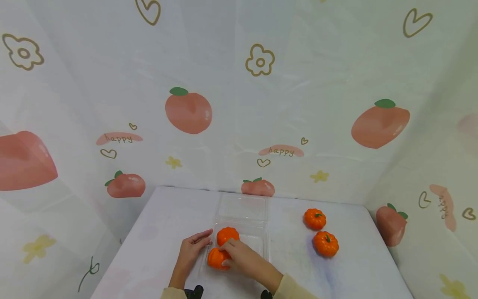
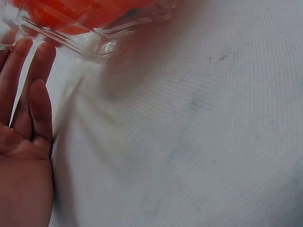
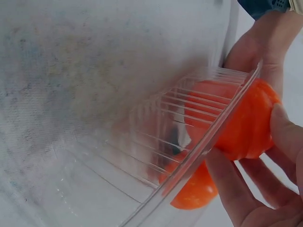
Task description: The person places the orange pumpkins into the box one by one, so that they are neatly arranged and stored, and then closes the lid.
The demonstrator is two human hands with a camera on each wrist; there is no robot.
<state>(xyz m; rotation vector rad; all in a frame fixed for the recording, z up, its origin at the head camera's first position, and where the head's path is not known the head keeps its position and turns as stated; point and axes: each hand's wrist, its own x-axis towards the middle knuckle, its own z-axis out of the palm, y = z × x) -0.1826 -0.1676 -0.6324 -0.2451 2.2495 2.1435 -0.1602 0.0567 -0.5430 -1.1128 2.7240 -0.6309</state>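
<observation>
A clear plastic clamshell box (image 1: 267, 249) stands on the table with its lid (image 1: 242, 208) folded back. Inside, at its left, are two small orange pumpkins, a far one (image 1: 227, 235) and a near one (image 1: 215, 259). My right hand (image 1: 244, 258) grips the near pumpkin, thumb on one side and fingers on the other; the right wrist view shows that pumpkin (image 3: 251, 125) partly behind the box wall. My left hand (image 1: 189, 251) is at the box's left side, and its extended fingers (image 2: 41, 61) reach the box edge in the left wrist view.
Two more orange pumpkins, one farther back (image 1: 315, 219) and one nearer (image 1: 325, 244), sit to the right of the box on the white table covering (image 1: 298, 270). A fruit-printed curtain (image 1: 306, 74) surrounds the table at the back and sides.
</observation>
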